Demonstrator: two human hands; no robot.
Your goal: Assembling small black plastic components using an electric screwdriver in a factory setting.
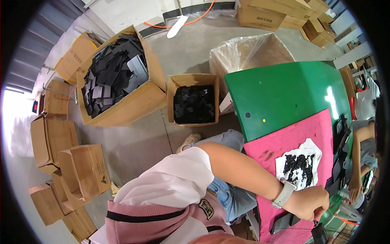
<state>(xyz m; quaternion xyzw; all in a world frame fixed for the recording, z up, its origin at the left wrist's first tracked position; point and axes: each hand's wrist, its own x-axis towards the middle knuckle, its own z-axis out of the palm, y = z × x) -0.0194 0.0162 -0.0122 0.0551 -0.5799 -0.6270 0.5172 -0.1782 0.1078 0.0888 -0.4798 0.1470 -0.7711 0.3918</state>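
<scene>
My left hand (306, 204), with a pale watch on its wrist, is over the near part of a pink mat (266, 148). Its fingers are pinched together on a small dark thing too small to name. Just below the fingertips is a black flat piece (319, 234). A sliver of skin at the lower edge beside that piece seems to be my right hand (331, 240); its fingers are hidden. Near my left wrist, a white cloth (315, 153) carries a heap of tiny black parts (302, 164). Dark flat pieces (280, 223) lie under my left hand.
The mat lies on a green table (280, 89). Black pieces (340, 150) line its right side, where another person's arm (357, 162) reaches in. Open cartons of black pieces stand on the floor: a large one (122, 116) and a small one (170, 97). A plastic-lined box (280, 49) stands behind.
</scene>
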